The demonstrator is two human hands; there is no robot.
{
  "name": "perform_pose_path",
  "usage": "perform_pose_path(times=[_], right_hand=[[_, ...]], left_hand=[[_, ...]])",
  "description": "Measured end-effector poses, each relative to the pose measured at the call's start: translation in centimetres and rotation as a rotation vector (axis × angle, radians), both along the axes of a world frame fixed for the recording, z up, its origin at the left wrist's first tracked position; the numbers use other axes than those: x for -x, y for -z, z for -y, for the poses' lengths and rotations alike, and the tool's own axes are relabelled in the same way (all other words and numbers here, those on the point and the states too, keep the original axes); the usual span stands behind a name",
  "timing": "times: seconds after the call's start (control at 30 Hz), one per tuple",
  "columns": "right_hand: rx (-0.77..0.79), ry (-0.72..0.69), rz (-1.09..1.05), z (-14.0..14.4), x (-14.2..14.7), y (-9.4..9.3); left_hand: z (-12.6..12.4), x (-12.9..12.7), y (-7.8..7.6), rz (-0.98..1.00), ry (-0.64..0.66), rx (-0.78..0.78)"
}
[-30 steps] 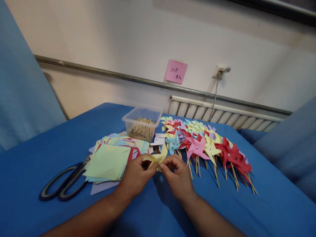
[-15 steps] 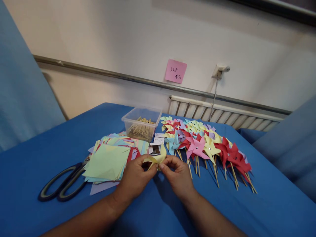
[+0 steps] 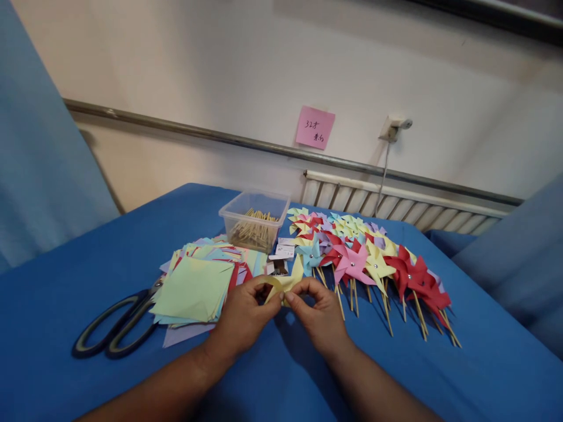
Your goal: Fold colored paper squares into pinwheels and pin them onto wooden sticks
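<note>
At the far left a pair of dark-handled scissors (image 3: 115, 323) lies on the blue tablecloth (image 3: 88, 252), its blades tucked out of sight under a loose stack of paper squares (image 3: 196, 286) in green, yellow, red and lilac; only the top green sheet shows whole, the rest as edges. Behind the stack stands a clear plastic tub (image 3: 254, 221) of wooden sticks, its near wall cloudy so the sticks blur together.

The left hand (image 3: 241, 315) is closed in a pinch, thumb and forefinger gripping the left side of a folded yellow paper piece (image 3: 285, 282) held just above the cloth, between the stack and the pinwheels. The other fingers curl under and cannot be seen. The right hand (image 3: 320, 313) pinches the same piece from the right with its fingertips together; the middle of the paper is covered by both thumbs, so its exact fold cannot be made out. Just behind it sits a small box with a white label (image 3: 278, 259), too small to read.

To the right a row of finished pinwheels (image 3: 373, 258) on sticks overlaps, the rear ones mostly hidden. On the wall hangs a pink sticky note (image 3: 314, 127) with writing that is hard to read.
</note>
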State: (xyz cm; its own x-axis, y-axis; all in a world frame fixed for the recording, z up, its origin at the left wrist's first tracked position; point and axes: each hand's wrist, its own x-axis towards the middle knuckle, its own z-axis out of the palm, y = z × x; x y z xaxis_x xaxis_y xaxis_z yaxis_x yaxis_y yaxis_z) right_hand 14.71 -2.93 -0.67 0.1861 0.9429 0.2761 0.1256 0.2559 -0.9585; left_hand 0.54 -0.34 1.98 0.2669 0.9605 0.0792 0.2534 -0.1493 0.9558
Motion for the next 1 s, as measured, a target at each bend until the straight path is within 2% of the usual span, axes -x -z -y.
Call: perform_pose_path(times=[0.1,0.23,0.4,0.63,0.83,1.0], right_hand=[[-0.017,0.007,-0.015,0.1,0.1,-0.1],[-0.03,0.046,-0.16,0.2,0.6,0.1],[-0.036,-0.037,-0.313,0.1,0.9,-0.1],[0.008,-0.082,-0.154,0.2,0.3,-0.1],[0.047,-0.1,-0.218,0.2,0.3,0.2],[0.051,-0.061,-0.171,0.3,0.2,0.1]], left_hand=[[0.1,0.0,-0.1,-0.002,-0.025,0.003],[0.2,-0.1,-0.3,-0.017,-0.061,0.008],[0.3,-0.1,-0.3,-0.067,-0.063,-0.026],[0.6,0.0,-0.4,-0.085,-0.045,-0.049],[0.8,-0.1,-1.0,-0.066,-0.054,-0.026],[0.9,-0.2,-1.3,-0.033,-0.073,0.012]])
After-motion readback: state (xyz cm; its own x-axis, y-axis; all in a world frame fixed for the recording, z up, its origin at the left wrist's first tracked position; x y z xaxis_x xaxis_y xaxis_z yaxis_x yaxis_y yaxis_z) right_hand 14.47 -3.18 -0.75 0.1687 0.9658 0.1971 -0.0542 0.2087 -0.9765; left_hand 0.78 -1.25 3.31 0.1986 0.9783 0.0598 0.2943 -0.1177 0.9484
